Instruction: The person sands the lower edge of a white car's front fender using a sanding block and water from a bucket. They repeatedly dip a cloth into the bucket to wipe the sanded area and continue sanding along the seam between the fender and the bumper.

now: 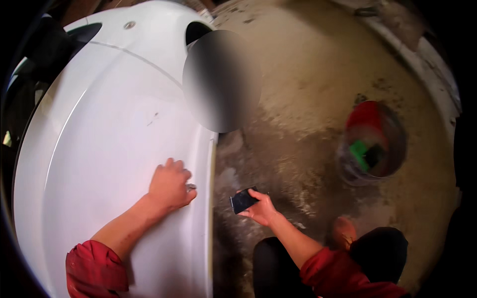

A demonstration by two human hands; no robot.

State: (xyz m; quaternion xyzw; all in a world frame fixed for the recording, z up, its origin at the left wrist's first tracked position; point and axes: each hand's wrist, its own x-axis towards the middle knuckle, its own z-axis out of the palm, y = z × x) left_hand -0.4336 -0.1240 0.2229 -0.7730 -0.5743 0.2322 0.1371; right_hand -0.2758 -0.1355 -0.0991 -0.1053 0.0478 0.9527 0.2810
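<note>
Right hand (261,208) clamping a black block (243,200) beside a white panel (109,149)

From my remote seat I am seeing the white panel, part of a car body, filling the left side, while a bucket (365,116) is standing on the floor well to the right, holding a green block (357,153). I am judging the step as hand work on the panel's surface; doing it well is probably calling for laying the black block flat, pressing lightly and evenly, and not letting a corner catch the panel's edge.

My right hand is holding the black block over the floor, apart from the panel, thumb on top and fingers closing around its underside. My left hand (170,186) is resting palm down on the panel near its edge, fingers loosely curling and lying close together. By its thumb a small grey bit (191,187) is showing; whether the fingers are pinching it, I am not able to tell.
</note>
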